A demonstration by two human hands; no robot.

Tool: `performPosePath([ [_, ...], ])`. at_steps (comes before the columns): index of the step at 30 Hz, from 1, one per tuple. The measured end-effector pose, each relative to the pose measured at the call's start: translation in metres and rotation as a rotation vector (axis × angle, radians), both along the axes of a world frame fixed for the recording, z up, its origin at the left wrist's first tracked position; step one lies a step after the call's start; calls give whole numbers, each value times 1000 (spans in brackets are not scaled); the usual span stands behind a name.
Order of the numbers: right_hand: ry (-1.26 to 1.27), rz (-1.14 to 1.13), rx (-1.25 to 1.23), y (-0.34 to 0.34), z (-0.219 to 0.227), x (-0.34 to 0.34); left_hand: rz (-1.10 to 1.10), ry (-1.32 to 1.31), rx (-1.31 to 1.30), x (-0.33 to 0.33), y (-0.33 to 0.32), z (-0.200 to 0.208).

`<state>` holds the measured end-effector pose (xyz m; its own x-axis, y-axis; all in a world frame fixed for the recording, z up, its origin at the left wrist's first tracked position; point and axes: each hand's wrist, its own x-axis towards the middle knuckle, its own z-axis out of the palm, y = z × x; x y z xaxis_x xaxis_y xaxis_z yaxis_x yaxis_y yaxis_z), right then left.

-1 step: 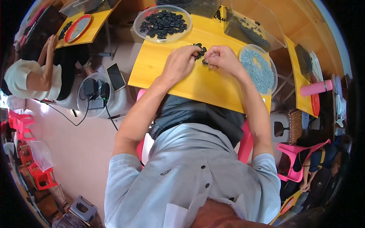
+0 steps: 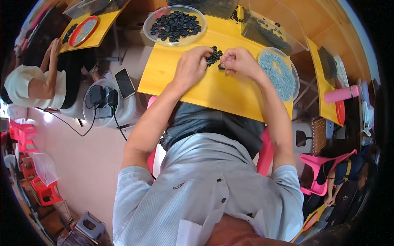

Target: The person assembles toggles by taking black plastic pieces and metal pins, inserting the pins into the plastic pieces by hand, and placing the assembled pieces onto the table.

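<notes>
A small heap of black oval plastic pieces (image 2: 213, 57) lies on the yellow table (image 2: 176, 82) between my hands. My left hand (image 2: 191, 67) rests at the heap's left edge, fingers curled in against the pieces; whatever they pinch is hidden. Just right of the heap, my right hand (image 2: 241, 62) is closed, thumb and fingertips together on a small black piece (image 2: 221, 67) low over the tabletop. A round clear tub (image 2: 146, 30) of many similar black pieces stands at the far left. By my right forearm, a clear round tray (image 2: 296, 88) holds small silvery metal parts (image 2: 277, 76).
Clear bins (image 2: 266, 35) with dark pieces line the table's far edge. On the left, a phone (image 2: 125, 83) and black chargers (image 2: 97, 95) with cables sit on a stool. Another person (image 2: 37, 84) sits at a table there. A pink bottle (image 2: 341, 94) lies at right.
My left hand has shifted slightly left, away from the heap, so more of the black pieces show. The right hand stays in place.
</notes>
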<state>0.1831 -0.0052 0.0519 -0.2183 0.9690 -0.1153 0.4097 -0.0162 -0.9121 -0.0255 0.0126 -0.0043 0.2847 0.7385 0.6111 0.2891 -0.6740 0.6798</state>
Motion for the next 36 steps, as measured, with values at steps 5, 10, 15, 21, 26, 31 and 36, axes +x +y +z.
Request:
performPosePath([
  [5, 232, -106, 363, 39, 30, -19, 158, -258, -254, -10, 18, -3],
  [10, -162, -164, 406, 43, 30, -13, 155, -290, -344, -11, 25, -11],
  [15, -527, -24, 327, 22, -1, 8, 158, -217, -335, -6, 18, -6],
  [21, -703, -15, 321, 15, -20, 10, 108, -166, -456, 0, 7, -3],
  [26, -823, 8, 423, 12, -22, 5, 119, -85, -335, 3, 3, -2],
  [31, -920, 19, 445, 12, -24, 1, 101, -42, -251, 4, -1, 1],
  [36, -739, 20, 519, -4, -16, 0, 40, 69, -29, 9, -6, -3],
])
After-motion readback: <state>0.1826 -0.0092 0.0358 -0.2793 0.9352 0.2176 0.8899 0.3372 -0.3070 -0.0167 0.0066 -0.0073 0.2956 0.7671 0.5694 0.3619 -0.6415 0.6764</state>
